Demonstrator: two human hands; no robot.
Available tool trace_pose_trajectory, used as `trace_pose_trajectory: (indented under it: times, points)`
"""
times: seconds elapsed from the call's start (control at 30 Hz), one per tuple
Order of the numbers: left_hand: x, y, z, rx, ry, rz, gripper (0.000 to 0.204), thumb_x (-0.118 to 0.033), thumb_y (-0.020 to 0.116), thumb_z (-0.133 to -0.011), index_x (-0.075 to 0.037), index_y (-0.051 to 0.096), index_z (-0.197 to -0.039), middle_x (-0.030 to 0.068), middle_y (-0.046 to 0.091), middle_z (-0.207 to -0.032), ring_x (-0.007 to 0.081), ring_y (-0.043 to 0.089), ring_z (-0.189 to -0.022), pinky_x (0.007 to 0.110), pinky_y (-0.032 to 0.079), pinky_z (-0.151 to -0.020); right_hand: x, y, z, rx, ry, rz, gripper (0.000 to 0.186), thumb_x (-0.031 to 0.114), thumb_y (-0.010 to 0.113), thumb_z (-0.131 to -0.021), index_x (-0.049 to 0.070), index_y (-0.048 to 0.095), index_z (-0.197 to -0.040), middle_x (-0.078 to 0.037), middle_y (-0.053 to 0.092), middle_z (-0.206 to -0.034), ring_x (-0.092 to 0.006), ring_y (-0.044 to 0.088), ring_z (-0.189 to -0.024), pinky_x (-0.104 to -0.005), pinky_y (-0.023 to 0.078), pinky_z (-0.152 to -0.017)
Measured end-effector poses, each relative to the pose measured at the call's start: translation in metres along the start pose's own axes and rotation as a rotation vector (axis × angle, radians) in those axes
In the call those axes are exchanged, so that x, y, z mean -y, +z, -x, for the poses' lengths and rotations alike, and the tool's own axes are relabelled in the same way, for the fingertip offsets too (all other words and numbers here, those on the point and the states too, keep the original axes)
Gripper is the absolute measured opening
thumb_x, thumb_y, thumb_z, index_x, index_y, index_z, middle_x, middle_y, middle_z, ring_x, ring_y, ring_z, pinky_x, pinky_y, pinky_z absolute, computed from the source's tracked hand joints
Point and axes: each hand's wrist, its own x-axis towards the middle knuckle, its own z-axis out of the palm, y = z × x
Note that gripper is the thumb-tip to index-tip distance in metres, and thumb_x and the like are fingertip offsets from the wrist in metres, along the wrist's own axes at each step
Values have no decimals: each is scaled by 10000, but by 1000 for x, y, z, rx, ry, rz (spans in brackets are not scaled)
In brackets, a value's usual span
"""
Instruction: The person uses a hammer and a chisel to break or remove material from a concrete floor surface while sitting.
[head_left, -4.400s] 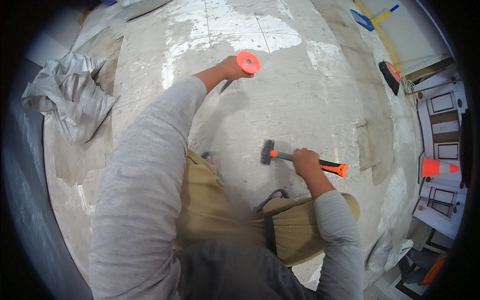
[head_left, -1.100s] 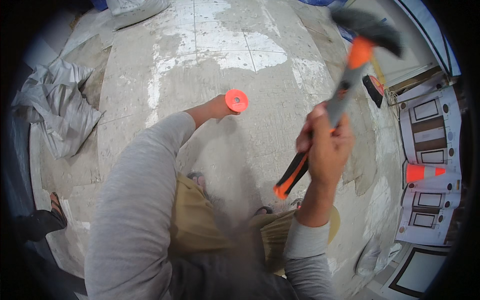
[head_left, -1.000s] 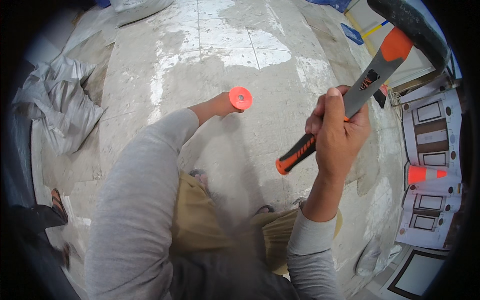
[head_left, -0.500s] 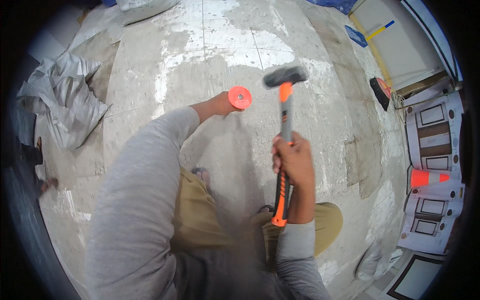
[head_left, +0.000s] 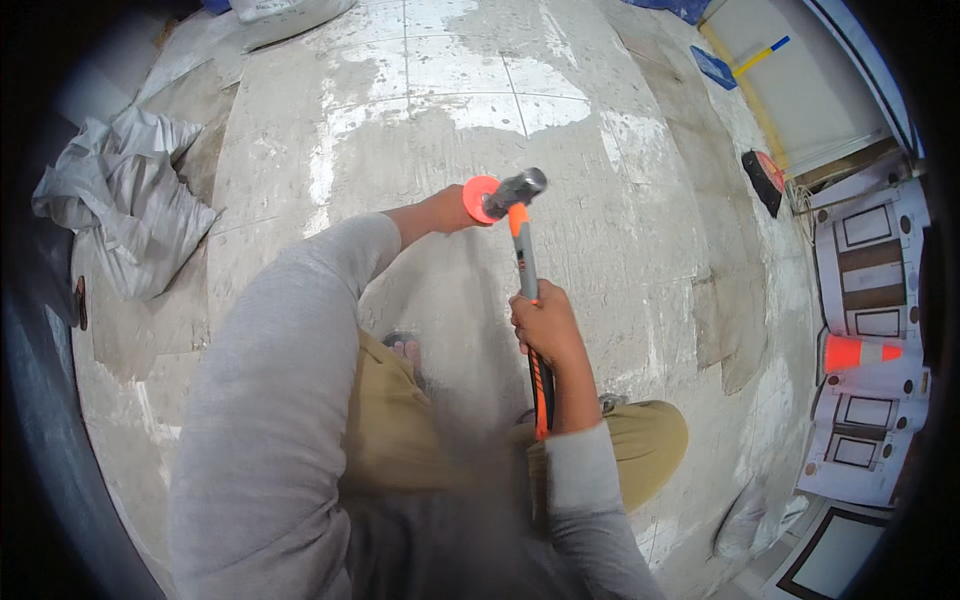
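Note:
My left hand (head_left: pixel 447 210) is closed round a chisel with a round orange hand guard (head_left: pixel 474 198). The guard hides the chisel's shaft and tip, and part of my fingers. In my right hand (head_left: pixel 548 322) is a club hammer (head_left: pixel 524 255) with a dark steel head and a grey, black and orange handle, gripped around mid-handle. The hammer head overlaps the right side of the guard, over the chisel's end; whether they touch I cannot tell. Beneath lies a grey tiled floor (head_left: pixel 440 290) with white patches.
A crumpled white sack (head_left: pixel 125 200) lies at left, with a filled sack (head_left: pixel 290 20) at the far edge. Along the right are a blue dustpan (head_left: pixel 713 67), a black-and-red brush head (head_left: pixel 764 183), an orange cone (head_left: pixel 855 353) and a printed sheet (head_left: pixel 870 235). My bent knees flank the work spot.
My right hand has swung the hammer left and slightly down, bringing its head from beside the chisel to over its guard. My left hand has barely moved. Something at the far left edge has gone from view.

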Motion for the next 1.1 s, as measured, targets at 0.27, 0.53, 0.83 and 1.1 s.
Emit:
trace_pose_trajectory:
  times: [0.27,0.53,0.83,1.1]
  points:
    - [3,7,3,21,9,-123,451,-380,699,-802,-104,591,-1141,117,657,-1067,291,623,-981,379,493,-844,36,-36,45,-82,49,-344,156,116,568,-853,-33,525,-869,-65,532,-647,-110,479,-424,-278,407,-373]
    - [-10,-2,7,-58,-15,-44,457,-427,693,-794,-92,602,-1090,127,664,-1028,310,623,-964,381,504,-828,64,-49,70,-141,-8,-424,125,96,569,-864,-17,514,-870,-52,527,-644,-94,466,-424,-261,400,-378]
    - [1,8,15,-37,-39,12,459,-403,714,-789,-85,598,-1099,124,663,-1036,302,625,-953,376,497,-818,77,-47,86,-134,-76,-399,120,81,575,-865,-27,530,-888,-57,539,-643,-88,474,-430,-245,387,-388]
    - [-4,9,19,-41,-4,25,453,-406,725,-777,-85,607,-1073,132,669,-986,300,630,-913,382,500,-794,114,-48,122,-288,-236,-549,97,11,575,-839,-40,542,-914,-60,532,-635,-72,442,-431,-216,351,-390]
